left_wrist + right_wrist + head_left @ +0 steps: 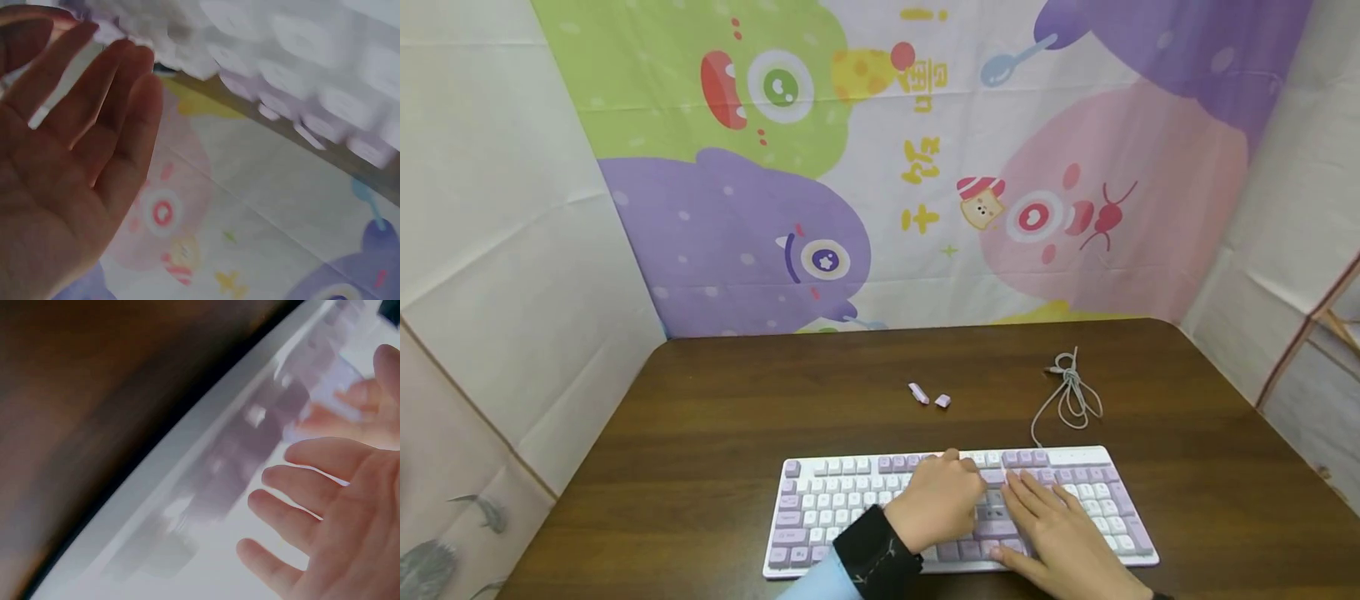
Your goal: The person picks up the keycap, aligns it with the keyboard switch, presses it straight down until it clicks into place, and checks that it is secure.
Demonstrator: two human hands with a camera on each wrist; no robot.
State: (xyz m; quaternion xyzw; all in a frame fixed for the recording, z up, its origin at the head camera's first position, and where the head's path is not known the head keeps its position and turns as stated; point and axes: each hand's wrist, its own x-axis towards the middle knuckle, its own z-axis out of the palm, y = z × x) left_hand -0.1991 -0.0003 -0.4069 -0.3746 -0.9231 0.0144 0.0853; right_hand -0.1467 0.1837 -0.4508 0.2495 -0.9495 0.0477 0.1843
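A white and lilac keyboard (829, 516) lies on the brown table. My left hand (942, 500) is over its middle, fingers bent down toward the keys; in the left wrist view the same hand (69, 169) shows bent fingers beside the keys. Whether its fingertips pinch a keycap is hidden. Flat across the keyboard's right part rests my right hand (1060, 533), fingers spread; the right wrist view shows this hand (337, 512) with straight fingers. Behind the keyboard lie a long lilac keycap (918, 393) and a small lilac keycap (943, 401).
A coiled grey cable (1071, 400) runs from the keyboard's back edge at the right. The brown table (700, 417) reaches back to a cartoon-print cloth (925, 275). White cloth walls (512, 208) stand at both sides.
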